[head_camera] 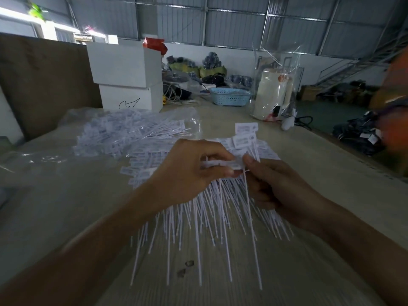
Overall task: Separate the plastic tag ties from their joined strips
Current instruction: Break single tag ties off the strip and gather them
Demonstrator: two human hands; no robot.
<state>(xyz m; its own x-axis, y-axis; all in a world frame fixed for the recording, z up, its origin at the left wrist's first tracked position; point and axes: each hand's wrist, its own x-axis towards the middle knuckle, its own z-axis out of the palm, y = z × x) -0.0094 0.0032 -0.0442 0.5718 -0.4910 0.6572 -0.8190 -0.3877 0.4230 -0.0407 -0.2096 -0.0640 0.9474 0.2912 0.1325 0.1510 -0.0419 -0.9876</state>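
1. Likely slip: the left hand [189, 171] holds a joined strip [220, 164] of white tag ties with fingers curled round it, and the right hand [273, 184] pinches one tie [248, 206] at the strip's right end. If the pull comes at an angle, the thin tail could bend or stretch instead of snapping cleanly at the joint.
2. A loose hold on the left could let the whole strip slide toward the right hand, so nothing parts.
3. A pull that catches two ties at once would leave them still joined; how many the right fingers hold is too blurred to tell.
4. The freed tie's long tail hangs below the right-hand pinch and could snag in the pile of loose ties [209, 217] directly under both hands, dragging some across the table [309, 272].
5. Where things lie: the strip runs sideways between the two hands, its tails hanging down from the left grip. Beyond both hands lie more tag labels [246, 134], and farther off to the left a clear bag of ties [132, 133].
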